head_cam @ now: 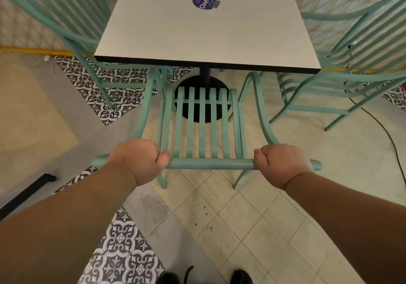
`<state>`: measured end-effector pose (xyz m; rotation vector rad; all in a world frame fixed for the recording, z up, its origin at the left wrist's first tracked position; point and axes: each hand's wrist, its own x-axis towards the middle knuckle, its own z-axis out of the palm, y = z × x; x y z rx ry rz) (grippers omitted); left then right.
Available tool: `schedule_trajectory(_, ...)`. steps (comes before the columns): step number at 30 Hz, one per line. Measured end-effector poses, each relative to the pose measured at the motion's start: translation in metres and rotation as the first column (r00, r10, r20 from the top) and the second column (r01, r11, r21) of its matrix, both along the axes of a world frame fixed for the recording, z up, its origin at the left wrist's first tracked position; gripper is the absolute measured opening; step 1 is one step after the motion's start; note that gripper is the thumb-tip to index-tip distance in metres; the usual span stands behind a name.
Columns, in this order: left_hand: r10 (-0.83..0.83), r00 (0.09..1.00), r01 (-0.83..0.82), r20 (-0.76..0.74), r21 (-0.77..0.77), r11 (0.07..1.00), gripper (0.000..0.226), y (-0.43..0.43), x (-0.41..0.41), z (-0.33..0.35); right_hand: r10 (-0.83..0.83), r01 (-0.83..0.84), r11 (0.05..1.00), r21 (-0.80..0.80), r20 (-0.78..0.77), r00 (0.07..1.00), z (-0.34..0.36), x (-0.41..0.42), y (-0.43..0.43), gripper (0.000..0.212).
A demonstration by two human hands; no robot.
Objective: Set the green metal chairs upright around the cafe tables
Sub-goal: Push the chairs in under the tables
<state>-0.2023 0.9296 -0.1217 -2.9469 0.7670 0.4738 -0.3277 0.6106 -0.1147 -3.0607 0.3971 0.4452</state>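
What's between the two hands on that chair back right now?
In the head view, only the bare top rail of the green chair runs between the left hand and the right hand. Nothing else lies on that stretch.

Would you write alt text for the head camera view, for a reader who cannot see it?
The left hand and right hand grip the top rail of an upright green metal chair facing a white cafe table. A second chair on the left and a third chair on the right flank the table, which bears a round purple sticker.
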Motion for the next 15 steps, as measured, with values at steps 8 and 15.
schedule_trajectory(8,-0.026,1.0,0.026,0.002,-0.005,1.0,0.056,-0.001,0.044,0.005,0.02,-0.019,1.0,-0.023,0.02,1.0,-0.005,0.036,0.001,0.045)
schedule_trajectory(15,-0.033,0.999,0.033,0.024,0.009,0.999,0.056,-0.006,0.058,0.002,0.002,-0.001,1.0,-0.016,0.013,1.0,-0.002,0.047,-0.003,0.05)
